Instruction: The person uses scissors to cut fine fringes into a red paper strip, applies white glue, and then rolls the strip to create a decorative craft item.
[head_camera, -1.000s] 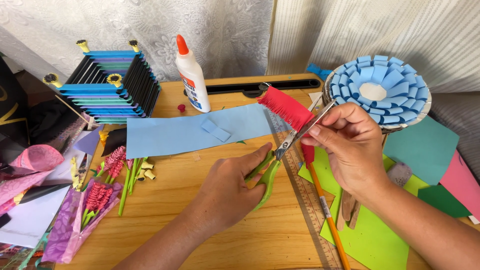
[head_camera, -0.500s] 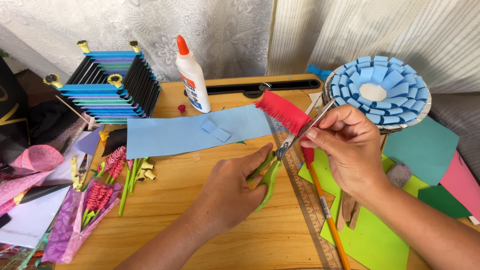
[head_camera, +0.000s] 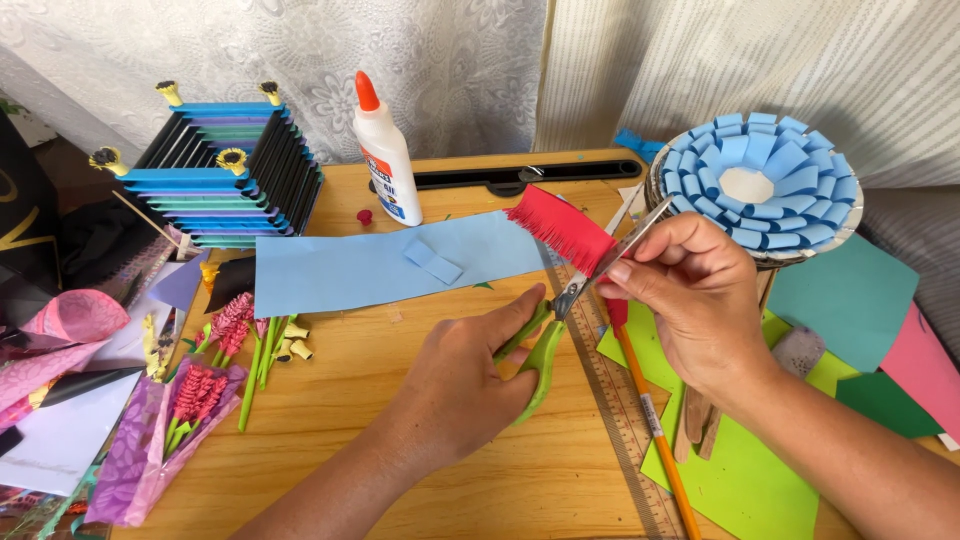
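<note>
Left hand (head_camera: 462, 375) of mine grips green-handled scissors (head_camera: 548, 345), blades meeting the fringed red paper strip (head_camera: 562, 228) pinched in my right hand (head_camera: 690, 295); beneath lie a long blue paper sheet (head_camera: 370, 268), clear ruler (head_camera: 610, 400), wooden table (head_camera: 400, 420); white glue bottle (head_camera: 385, 155) behind.

The bench (head_camera: 420, 440) was bare wood with a smooth, faintly shiny finish. The scissors (head_camera: 570, 320) had bright metal blades and glossy green plastic handles. The fringed red strip (head_camera: 560, 228) and the long blue sheet (head_camera: 350, 268) looked like matt paper. The glue bottle (head_camera: 385, 160) was smooth white plastic, and the ruler (head_camera: 615, 420) clear plastic.
</note>
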